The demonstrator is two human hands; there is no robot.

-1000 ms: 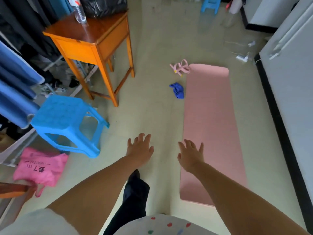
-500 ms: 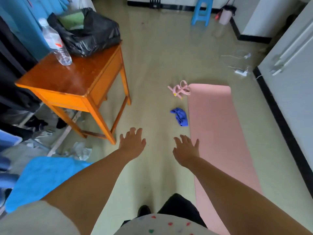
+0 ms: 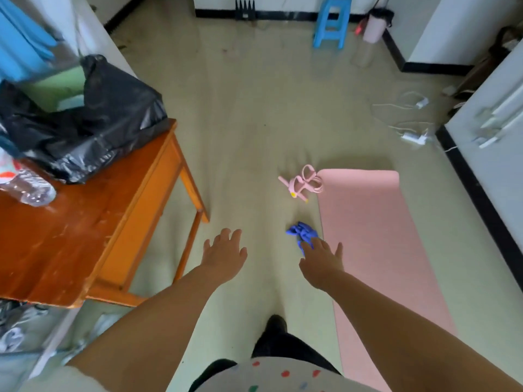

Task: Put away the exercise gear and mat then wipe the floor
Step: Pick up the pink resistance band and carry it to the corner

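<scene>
Pink mat (image 3: 376,250) flat on the floor (image 3: 254,123), right of centre; near end cut off behind the right forearm and the frame's lower edge. Blue cloth (image 3: 301,233) crumpled just beside the mat's left edge, its near part hidden under the fingertips of the right hand (image 3: 321,260); contact or mere overlap not possible to tell from this angle. Right hand palm down, fingers spread, holding nothing. Left hand (image 3: 225,253) likewise spread and empty, over bare floor, well left of cloth and mat. Pink pull-band exerciser (image 3: 301,183) on the floor at the mat's far left corner, loops touching or just overlapping the corner; beyond both hands. Orange wooden surface (image 3: 85,222) at left, cut by the frame edge, carrying a black plastic bag (image 3: 93,123) and a clear bottle (image 3: 28,188), bottle blurred and partly out of frame. Blue stool (image 3: 331,21) by the far wall, top cropped. White cables (image 3: 407,120) on the floor at far right, details indistinct.
</scene>
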